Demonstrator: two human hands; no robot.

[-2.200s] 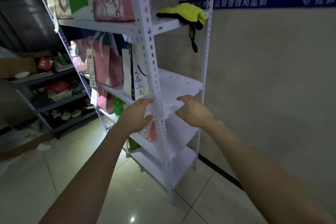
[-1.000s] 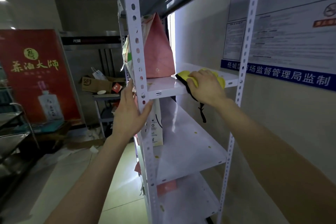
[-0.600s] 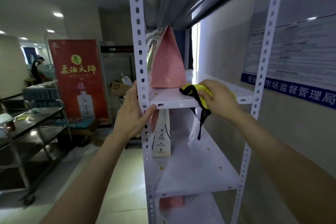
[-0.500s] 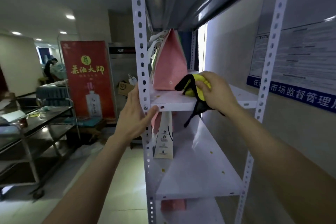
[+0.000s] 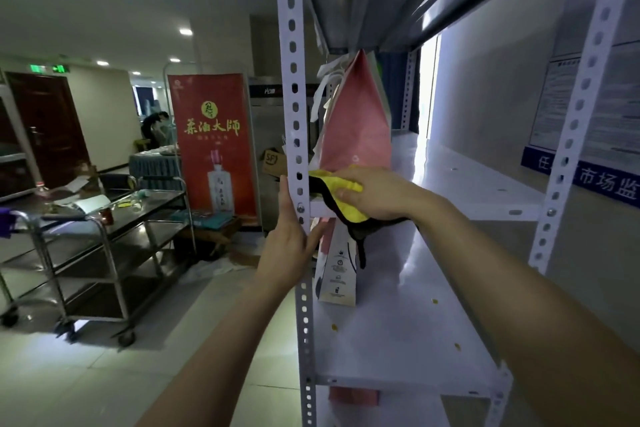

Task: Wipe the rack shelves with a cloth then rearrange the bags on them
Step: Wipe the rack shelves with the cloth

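Observation:
A white metal rack with perforated posts stands against the wall. My right hand presses a yellow cloth with black edging onto the front left corner of the upper shelf. My left hand grips the front left post just below that shelf. A pink paper bag stands on the upper shelf right behind the cloth. A white paper bag stands on the shelf below, partly hidden by the post.
A steel trolley with clutter stands to the left on the tiled floor. A red banner and a steel cabinet are behind it. A blue-edged notice hangs on the wall at right. A person stands far back.
My right hand has dragged the yellow cloth leftward along the upper shelf to its front left corner. My left hand keeps its grip on the post. My view has risen slightly.

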